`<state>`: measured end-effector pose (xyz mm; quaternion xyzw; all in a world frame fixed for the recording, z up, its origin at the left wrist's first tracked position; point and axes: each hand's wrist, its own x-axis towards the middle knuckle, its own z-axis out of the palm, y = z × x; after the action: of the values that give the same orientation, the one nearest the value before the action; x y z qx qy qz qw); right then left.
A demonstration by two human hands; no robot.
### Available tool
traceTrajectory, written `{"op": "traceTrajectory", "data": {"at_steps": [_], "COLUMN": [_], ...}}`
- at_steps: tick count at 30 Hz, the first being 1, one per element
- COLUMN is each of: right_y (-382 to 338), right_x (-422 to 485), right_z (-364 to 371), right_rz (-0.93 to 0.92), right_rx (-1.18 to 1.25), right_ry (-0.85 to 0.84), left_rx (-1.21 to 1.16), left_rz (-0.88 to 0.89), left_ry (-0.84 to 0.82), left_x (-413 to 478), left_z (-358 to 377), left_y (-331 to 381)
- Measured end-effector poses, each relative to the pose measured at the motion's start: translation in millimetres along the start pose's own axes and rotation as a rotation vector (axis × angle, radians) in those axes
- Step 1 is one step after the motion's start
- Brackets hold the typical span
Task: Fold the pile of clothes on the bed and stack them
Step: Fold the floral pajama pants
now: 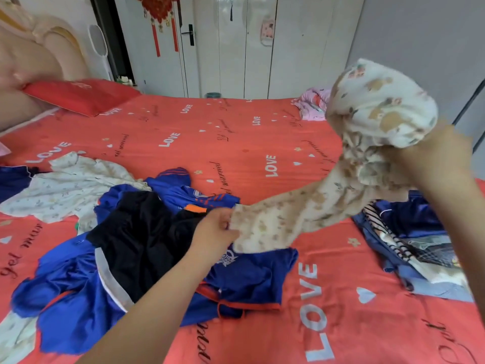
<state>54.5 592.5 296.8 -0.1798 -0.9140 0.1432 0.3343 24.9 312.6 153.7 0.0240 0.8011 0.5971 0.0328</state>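
Garment, one, held: left hand, right hand.

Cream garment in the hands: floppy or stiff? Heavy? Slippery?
Likely floppy: the cream garment sags and bunches between the left hand and the raised right hand. Probably light: a pinch at its edge holds that end up. Probably not slippery: it looks matte and creased, though blurred.

The left arm reaches forward and low, the left hand pinching one end of the cream printed garment, while the right hand, raised higher and blurred, grips its bunched other end.
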Motion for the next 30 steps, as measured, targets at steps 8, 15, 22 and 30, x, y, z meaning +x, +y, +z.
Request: {"op": "traceTrajectory", "data": {"at_steps": [8, 15, 22, 30], "right_y": [34.9, 49.3, 50.5, 3.7], "right_x": [-112.2, -152.6, -150.0, -138.8], "right_z": [150.6, 177.6, 193.9, 187.7], "right_rz": [-0.063, -0.104, -0.076, -0.116], "right_rx": [-0.146, -0.113, -0.136, -0.337], "right_ry": [-0.938, -0.885, -0.774, -0.785], "left_rx": [1.002, 1.348, 1.336, 1.278], "left_rz": [-0.093, -0.017, 0.022, 0.220], "left_ry": [-0.294, -0.383, -0.416, 0.120], "left_x": [7.1, 28.0, 65.3, 66.5], "left_z": [29.1, 38.0, 23.8, -115.8], "left_y": [-85.8, -119.5, -119.3, -83.6]}}
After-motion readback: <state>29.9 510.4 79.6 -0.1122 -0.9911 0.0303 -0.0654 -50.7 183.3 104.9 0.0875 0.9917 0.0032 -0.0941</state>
